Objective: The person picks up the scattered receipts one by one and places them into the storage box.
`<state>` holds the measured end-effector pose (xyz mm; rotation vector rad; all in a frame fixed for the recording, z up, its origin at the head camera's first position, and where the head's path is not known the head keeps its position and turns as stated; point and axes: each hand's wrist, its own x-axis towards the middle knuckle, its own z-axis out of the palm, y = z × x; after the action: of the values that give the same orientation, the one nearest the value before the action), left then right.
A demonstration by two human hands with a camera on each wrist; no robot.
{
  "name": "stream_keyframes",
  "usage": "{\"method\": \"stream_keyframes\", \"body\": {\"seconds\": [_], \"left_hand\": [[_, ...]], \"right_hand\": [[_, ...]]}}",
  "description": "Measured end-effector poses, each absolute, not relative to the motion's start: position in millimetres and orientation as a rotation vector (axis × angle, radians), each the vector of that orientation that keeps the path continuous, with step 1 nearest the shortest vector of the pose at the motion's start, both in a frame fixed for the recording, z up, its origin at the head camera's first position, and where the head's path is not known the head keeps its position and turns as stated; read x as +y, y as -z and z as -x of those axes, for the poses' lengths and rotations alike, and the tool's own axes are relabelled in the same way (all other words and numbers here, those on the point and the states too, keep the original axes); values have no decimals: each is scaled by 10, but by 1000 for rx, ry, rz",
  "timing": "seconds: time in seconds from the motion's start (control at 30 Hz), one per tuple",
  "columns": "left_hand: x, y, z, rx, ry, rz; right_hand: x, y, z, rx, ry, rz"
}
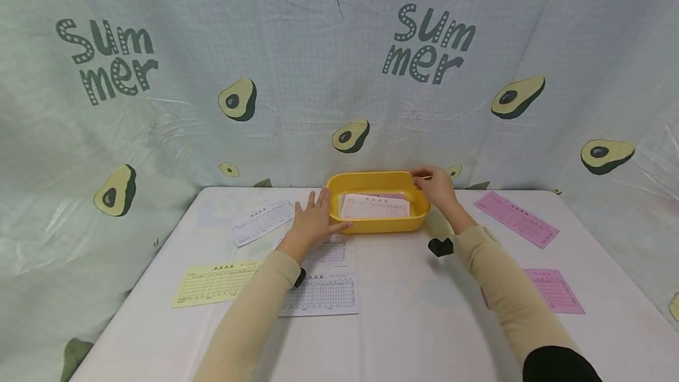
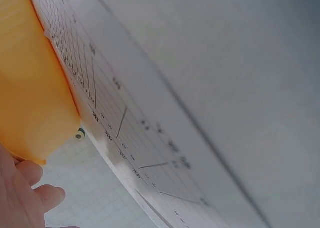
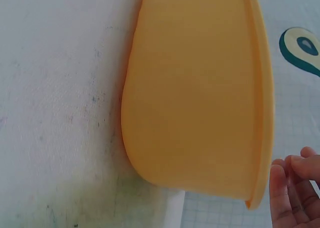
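A yellow plastic basket (image 1: 379, 227) stands near the back of the white table, with several pale and pink printed slips (image 1: 374, 206) inside it. My left hand (image 1: 313, 223) rests at its left end with fingers spread, the thumb along the front. The left wrist view shows those fingers (image 2: 31, 173) by the rim. At the back right corner is my right hand (image 1: 437, 187), fingers loosely bent. The right wrist view has these fingers (image 3: 281, 188) beside the rim, with nothing visible between them; whether they touch it is unclear.
White slips (image 1: 323, 296) lie under and near the left forearm, another (image 1: 263, 221) farther back. A yellow slip (image 1: 212, 285) is at left. Pink slips (image 1: 516, 218) (image 1: 554, 292) lie at right, one partly behind the right sleeve. An avocado-patterned curtain (image 1: 297, 63) hangs behind the table.
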<state>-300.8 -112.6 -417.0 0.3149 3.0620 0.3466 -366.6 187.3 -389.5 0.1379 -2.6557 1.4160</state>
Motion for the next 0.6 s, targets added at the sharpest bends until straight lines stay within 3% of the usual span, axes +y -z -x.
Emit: {"method": "stream_keyframes", "body": {"seconds": [0.6], "left_hand": [[-1121,4155,2990,3062,-364,-311]], "right_hand": [[2276,3830,3494,-2549,-1453,-174]]}}
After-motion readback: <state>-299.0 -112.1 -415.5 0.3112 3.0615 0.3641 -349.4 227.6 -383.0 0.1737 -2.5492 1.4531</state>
